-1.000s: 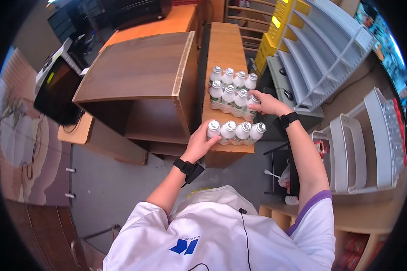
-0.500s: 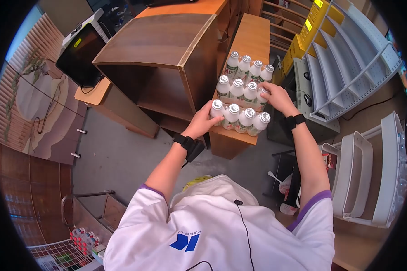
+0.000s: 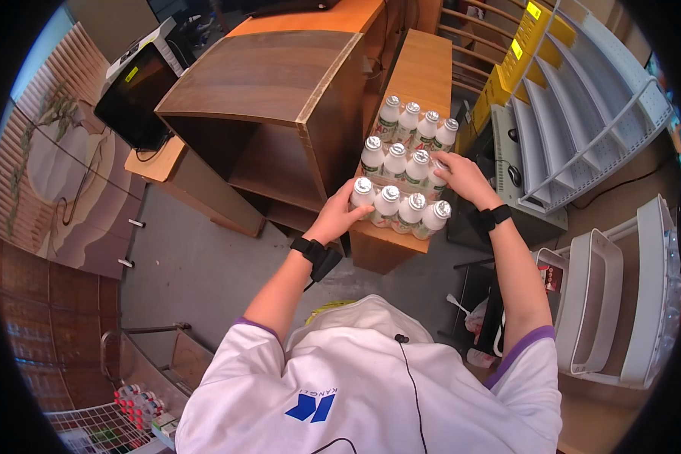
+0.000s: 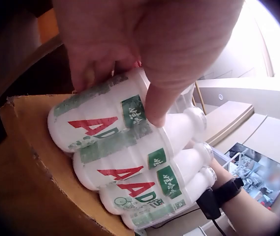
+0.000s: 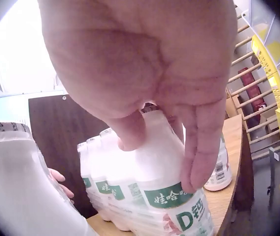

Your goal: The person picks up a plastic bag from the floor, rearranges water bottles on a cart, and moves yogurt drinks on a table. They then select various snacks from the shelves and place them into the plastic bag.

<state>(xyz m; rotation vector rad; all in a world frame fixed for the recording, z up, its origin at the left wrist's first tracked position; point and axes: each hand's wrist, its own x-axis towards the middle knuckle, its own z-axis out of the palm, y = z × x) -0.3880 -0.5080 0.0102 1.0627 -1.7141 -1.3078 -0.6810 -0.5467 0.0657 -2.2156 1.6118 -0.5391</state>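
Three rows of white milk-drink bottles with silver foil caps stand on a narrow wooden cabinet top: a front row (image 3: 387, 206), a middle row (image 3: 394, 162) and a back row (image 3: 407, 126). Clear wrap binds them in packs. My left hand (image 3: 335, 216) grips the left-end bottle of the front row, its thumb across the bottle's shoulder (image 4: 172, 132). With my right hand (image 3: 465, 181) I hold the right-end bottle of the middle row, thumb and fingers on either side of its neck (image 5: 160, 142). Green labels and red letters show on the bottles.
A brown open-fronted cabinet (image 3: 261, 83) stands close on the left. To the right are a grey unit (image 3: 533, 204), white wire shelving (image 3: 583, 113) and white bins (image 3: 590, 303). Yellow boxes (image 3: 499, 83) stand behind. A wire basket (image 3: 98, 427) is at lower left.
The middle row has come toward the front row, away from the back row, with my right hand on it. My left hand keeps its grip. The head view has turned.
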